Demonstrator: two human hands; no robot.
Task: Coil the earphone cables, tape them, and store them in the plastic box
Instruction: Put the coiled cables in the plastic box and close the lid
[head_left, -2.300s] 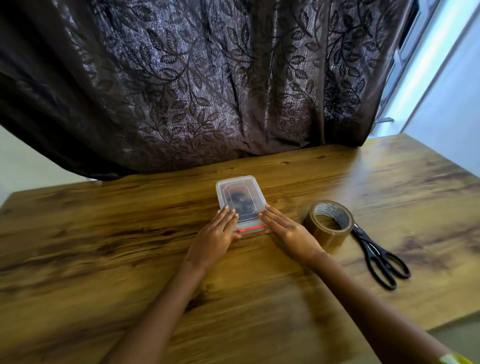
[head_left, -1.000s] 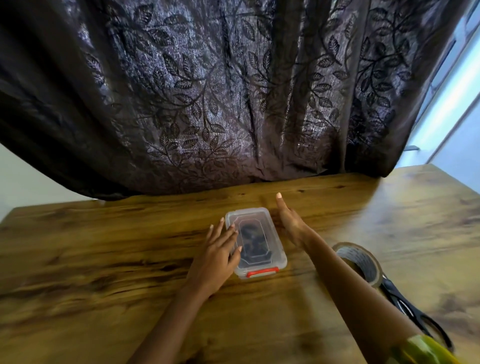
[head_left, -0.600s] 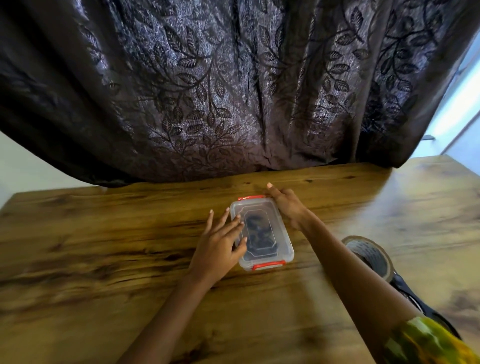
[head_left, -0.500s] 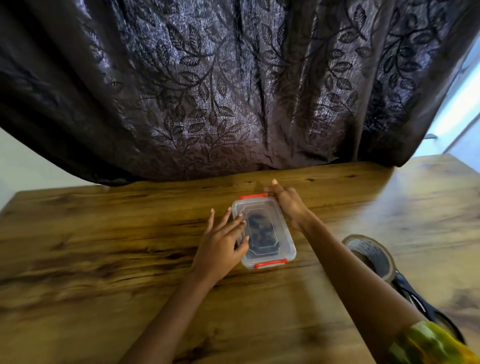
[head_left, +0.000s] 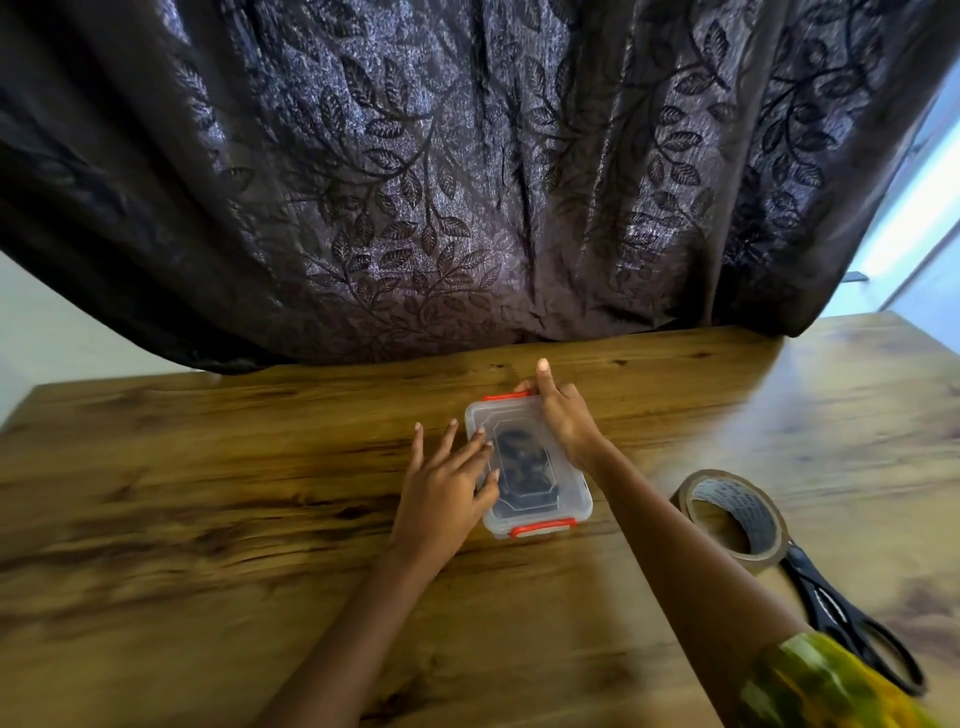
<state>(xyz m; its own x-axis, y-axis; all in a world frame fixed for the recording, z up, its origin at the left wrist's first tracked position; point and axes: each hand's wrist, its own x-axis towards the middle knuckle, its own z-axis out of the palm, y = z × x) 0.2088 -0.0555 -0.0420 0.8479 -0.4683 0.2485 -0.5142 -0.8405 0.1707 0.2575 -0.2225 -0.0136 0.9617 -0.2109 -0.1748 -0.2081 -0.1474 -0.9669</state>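
Note:
A small clear plastic box (head_left: 569, 491) with red clips at its near and far ends lies lidded in the middle of the wooden table (head_left: 208, 493). Dark coiled earphone cables (head_left: 522, 462) show through the lid. My left hand (head_left: 447, 488) rests with straight fingers on the lid's left side. My right hand (head_left: 563, 415) lies over the box's far right corner, its fingers curled round the far end at the red clip and one finger pointing up.
A roll of brown tape (head_left: 735, 512) lies to the right of the box, with black scissors (head_left: 852, 618) just behind it towards the near right edge. A dark leaf-patterned curtain (head_left: 467, 182) hangs over the table's far edge.
Both hands moved from the near red clip. The left settled on the lid's left side; the right reached to the far end and curled onto the far clip.

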